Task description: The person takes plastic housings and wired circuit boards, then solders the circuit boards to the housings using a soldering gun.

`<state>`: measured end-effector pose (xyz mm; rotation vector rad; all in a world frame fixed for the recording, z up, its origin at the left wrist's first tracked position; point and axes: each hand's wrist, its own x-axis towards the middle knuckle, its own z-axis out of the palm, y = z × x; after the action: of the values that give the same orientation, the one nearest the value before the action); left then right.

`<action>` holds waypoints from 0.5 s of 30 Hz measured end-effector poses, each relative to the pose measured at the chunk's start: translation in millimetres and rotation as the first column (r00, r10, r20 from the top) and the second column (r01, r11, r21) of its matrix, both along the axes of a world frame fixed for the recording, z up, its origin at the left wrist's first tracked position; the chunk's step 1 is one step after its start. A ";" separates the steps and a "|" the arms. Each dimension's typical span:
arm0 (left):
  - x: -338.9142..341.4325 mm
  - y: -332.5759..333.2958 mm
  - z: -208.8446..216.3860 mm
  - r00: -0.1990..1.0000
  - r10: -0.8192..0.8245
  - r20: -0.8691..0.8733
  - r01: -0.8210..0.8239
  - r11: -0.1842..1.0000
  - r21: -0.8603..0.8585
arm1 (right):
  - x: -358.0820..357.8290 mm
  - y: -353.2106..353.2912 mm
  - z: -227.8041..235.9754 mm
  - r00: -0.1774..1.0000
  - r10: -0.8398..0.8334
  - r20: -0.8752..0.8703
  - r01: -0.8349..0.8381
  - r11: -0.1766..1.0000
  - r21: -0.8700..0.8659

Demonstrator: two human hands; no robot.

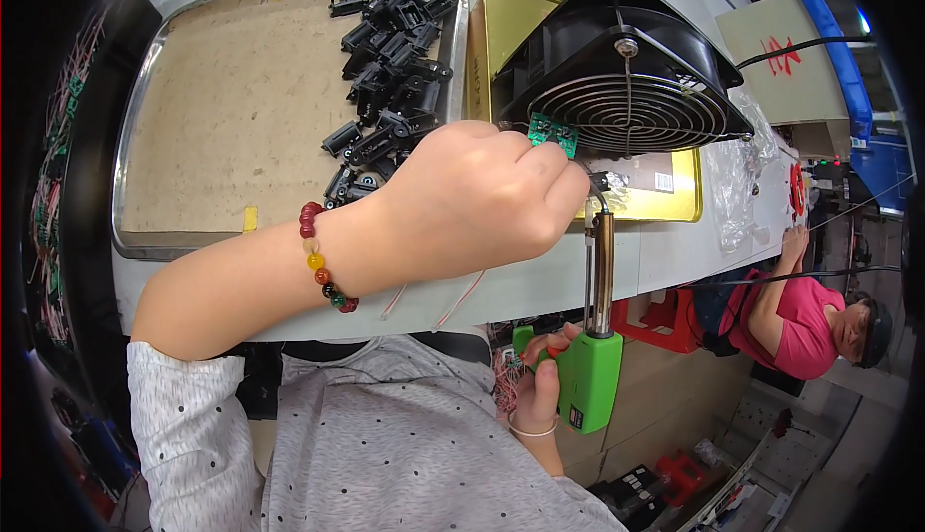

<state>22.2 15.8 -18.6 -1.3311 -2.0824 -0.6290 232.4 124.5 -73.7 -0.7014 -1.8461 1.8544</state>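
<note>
My left hand (491,190) reaches across from the left, a beaded bracelet (315,260) on its wrist. Its fingers are closed, and a small green circuit board (553,134) sticks out past the knuckles, just in front of the fan guard. In my right hand (540,392), lower down, is a green soldering gun (590,383), my fingers wrapped round its grip. Its metal barrel points up, and the thin bent tip rises next to my left fingers. Whether the tip touches the board is hidden behind the left hand.
A black fan (626,45) with a wire guard stands over a gold metal tray (686,171). Left of it, a metal-rimmed tray (231,98) holds a heap of black plastic parts (395,60). Clear plastic bags (737,190) lie at the right. A person in pink (795,325) sits beyond.
</note>
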 end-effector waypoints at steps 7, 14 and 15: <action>0.4 -0.3 -0.2 1.000 0.003 0.002 -0.003 1.000 -0.001 | -4.9 -0.7 4.4 0.993 0.020 -0.118 -0.033 0.993 -0.116; 0.2 -0.2 -0.4 1.000 -0.009 0.014 0.009 1.000 -0.004 | -6.3 3.0 9.6 0.964 -0.001 -0.265 -0.053 0.979 -0.195; -0.1 -0.4 -0.5 1.000 -0.009 0.009 0.009 1.000 -0.005 | -6.1 3.4 10.0 0.963 0.007 -0.268 -0.061 0.979 -0.193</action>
<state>22.2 15.4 -19.1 -1.3437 -2.0880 -0.6352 226.3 127.9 -63.8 -0.4584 -1.5259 2.0637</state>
